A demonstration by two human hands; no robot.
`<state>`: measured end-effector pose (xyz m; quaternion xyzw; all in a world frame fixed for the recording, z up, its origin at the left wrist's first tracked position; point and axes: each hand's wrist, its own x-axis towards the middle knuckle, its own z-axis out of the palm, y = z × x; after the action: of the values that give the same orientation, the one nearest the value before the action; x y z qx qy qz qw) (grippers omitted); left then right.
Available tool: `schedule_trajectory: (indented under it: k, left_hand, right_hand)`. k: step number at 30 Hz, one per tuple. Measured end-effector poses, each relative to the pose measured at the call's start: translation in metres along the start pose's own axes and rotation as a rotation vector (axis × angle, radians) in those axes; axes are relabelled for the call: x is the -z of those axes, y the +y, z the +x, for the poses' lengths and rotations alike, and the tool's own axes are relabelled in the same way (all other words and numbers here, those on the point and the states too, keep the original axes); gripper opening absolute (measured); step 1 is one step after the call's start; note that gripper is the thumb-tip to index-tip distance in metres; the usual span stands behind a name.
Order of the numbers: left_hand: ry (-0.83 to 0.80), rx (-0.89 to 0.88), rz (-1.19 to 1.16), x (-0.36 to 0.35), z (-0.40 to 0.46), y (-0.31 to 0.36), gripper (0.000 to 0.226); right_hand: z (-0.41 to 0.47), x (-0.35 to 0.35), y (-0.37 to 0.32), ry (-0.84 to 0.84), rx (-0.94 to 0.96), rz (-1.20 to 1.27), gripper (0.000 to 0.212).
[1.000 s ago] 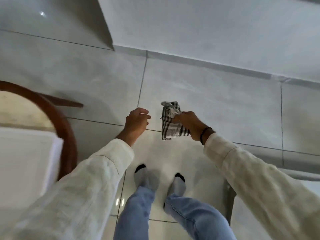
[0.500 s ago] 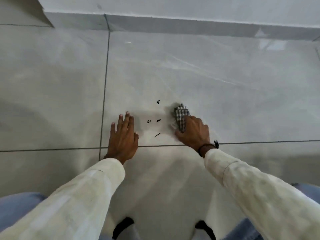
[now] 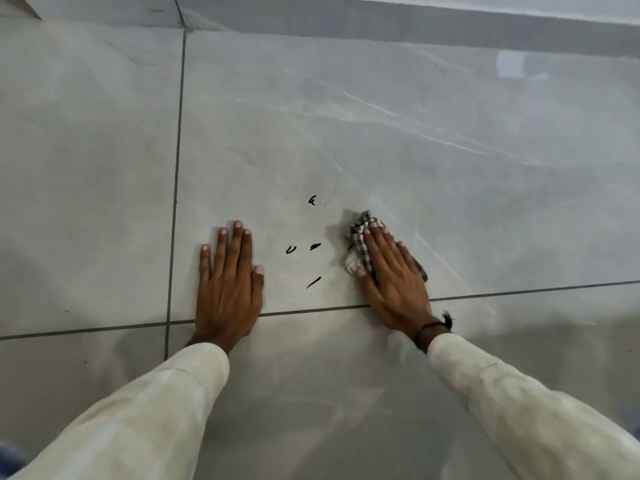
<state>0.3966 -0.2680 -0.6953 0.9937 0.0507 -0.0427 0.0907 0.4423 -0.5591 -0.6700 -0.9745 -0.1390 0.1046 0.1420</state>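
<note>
Several short black marks (image 3: 313,247) sit on a glossy grey floor tile (image 3: 381,150). My left hand (image 3: 228,282) lies flat on the tile, fingers straight, just left of the marks. My right hand (image 3: 391,275) presses a crumpled checked cloth (image 3: 360,233) onto the tile to the right of the marks, fingers straight over it. The cloth shows past my fingertips and at both sides of the hand; the rest is hidden under my palm.
A grey skirting strip (image 3: 381,26) and wall run along the top of the view. Dark grout lines (image 3: 176,174) cross the floor, one vertical at the left and one horizontal under my wrists. Cream sleeves cover both forearms.
From standing with the cloth held in the air, I have come down close to the floor. Both hands now lie on the tile, the right one pressing the cloth down.
</note>
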Motion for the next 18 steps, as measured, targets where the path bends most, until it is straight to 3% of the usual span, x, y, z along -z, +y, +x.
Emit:
schedule_trajectory:
  k: [4,9,11,14,18]
  left_hand:
    - [0.040,0.000,0.022,-0.005,0.001,-0.001,0.070]
    - [0.048,0.007,0.023,-0.005,0.001,0.001,0.070]
    - [0.050,0.014,0.019,-0.006,0.001,0.001,0.070]
    - [0.043,0.014,0.011,-0.005,0.001,0.002,0.070]
    - [0.046,0.005,0.006,-0.003,0.000,0.002,0.071]
  right_hand:
    - [0.042,0.003,-0.014,0.082,-0.138,0.021,0.064]
    - [-0.001,0.007,0.008,-0.049,0.193,-0.107,0.064]
    - [0.013,0.017,0.025,-0.068,0.115,-0.098,0.064]
    - [0.040,0.011,-0.008,-0.017,-0.091,-0.008,0.064]
    - [0.000,0.002,-0.021,-0.097,0.227,-0.088,0.067]
